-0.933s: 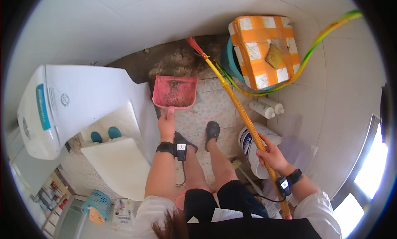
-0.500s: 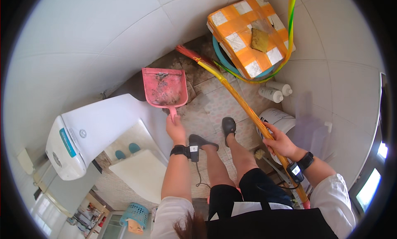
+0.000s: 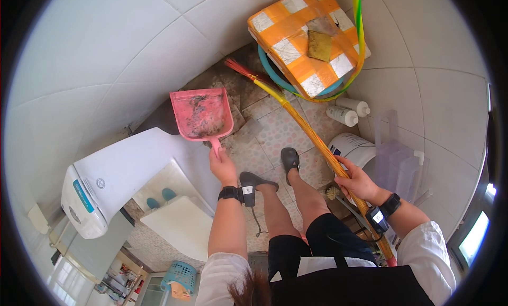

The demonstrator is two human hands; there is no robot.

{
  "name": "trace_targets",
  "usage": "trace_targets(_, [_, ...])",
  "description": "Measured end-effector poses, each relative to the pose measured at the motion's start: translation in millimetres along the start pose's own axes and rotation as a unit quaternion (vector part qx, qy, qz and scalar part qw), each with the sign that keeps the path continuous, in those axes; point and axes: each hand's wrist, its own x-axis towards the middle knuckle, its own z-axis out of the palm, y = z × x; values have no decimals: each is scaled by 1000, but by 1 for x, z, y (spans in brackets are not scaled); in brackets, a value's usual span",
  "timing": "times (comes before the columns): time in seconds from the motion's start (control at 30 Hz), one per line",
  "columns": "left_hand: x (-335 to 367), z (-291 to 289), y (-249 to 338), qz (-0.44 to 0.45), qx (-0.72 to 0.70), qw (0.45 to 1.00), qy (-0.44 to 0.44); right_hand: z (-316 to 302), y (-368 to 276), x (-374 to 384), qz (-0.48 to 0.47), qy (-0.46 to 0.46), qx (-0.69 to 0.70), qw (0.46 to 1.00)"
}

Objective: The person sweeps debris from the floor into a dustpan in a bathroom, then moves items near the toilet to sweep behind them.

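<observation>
My left hand [image 3: 223, 167] grips the short handle of a pink dustpan [image 3: 203, 115], whose pan is streaked with dark dirt. The pan is held out in front of me, with its wide edge toward the wall. In my right hand [image 3: 360, 182] is a broom [image 3: 309, 130] with a long yellow-brown handle, slanting from beside my right hip up to the far floor. Its red bristles [image 3: 241, 68] are near the dirty corner by the wall, to the right of the dustpan and apart from it.
A foam box [image 3: 301, 41] with orange tape rests on a teal basin [image 3: 271, 68]. A yellow-green hose [image 3: 361, 41] loops around it. White bottles [image 3: 341, 115] and a white bucket [image 3: 352, 150] stand at right. A white toilet [image 3: 132, 158] is at left, a blue basket [image 3: 180, 274] lower left.
The view has shifted slightly, so the box and basin sit further left. The dustpan has moved a little left and tilted. Both hands keep their holds.
</observation>
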Motion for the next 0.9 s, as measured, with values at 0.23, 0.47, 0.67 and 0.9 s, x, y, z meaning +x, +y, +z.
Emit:
trace_targets(0.23, [-4,-2,7,6,-2,1000,5,-3,2,1,-5,-3,-2,1000])
trace_targets(0.47, [-10,-7,10,15,30,999,19,-2,7,1,-5,-8,4,1000])
trace_targets(0.67, [-10,-13,8,26,64,997,24,1,12,0,1,-6,-1,1000])
trace_targets(0.9, [-12,-18,0,41,96,994,29,5,10,-4,-3,-6,-6,1000])
